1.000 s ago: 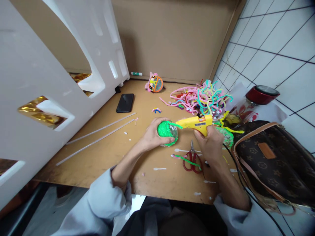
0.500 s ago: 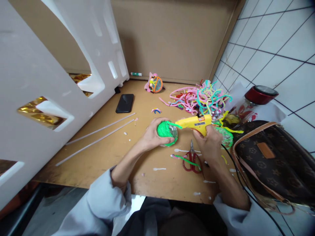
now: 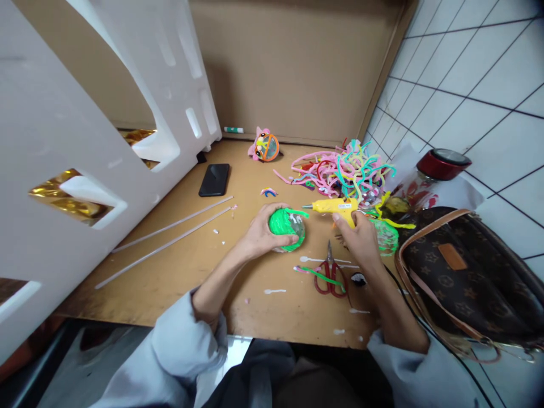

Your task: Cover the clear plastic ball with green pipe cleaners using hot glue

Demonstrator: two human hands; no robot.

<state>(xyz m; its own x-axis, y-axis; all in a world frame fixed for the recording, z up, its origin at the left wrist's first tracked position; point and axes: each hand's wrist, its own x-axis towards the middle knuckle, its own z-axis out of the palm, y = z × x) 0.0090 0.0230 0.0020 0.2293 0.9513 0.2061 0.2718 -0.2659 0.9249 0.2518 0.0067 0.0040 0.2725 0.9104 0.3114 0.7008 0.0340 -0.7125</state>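
Observation:
My left hand [image 3: 262,229] is wrapped around a round, clear container partly covered in green pipe cleaner [image 3: 281,224]. A loose green end sticks out to the right at its top. My right hand [image 3: 360,232] grips a yellow hot glue gun [image 3: 334,206] by its handle. The nozzle points left, a little above and apart from the container. Below the glue gun lie red-handled scissors [image 3: 330,276], with a short green pipe cleaner [image 3: 319,275] across them. Beside my right hand rests a second green-wrapped piece [image 3: 386,237], partly hidden.
A tangle of colored pipe cleaners [image 3: 344,170] lies at the back right, near a red-lidded jar [image 3: 440,167] and a brown handbag [image 3: 476,272]. On the left are a phone [image 3: 215,179], two glue sticks [image 3: 170,241] and a white plastic panel [image 3: 76,119]. A decorated figure [image 3: 266,146] stands behind.
The glue gun has tilted and drawn back slightly, so its nozzle is now apart from the green strand. The left hand still holds the container in nearly the same place.

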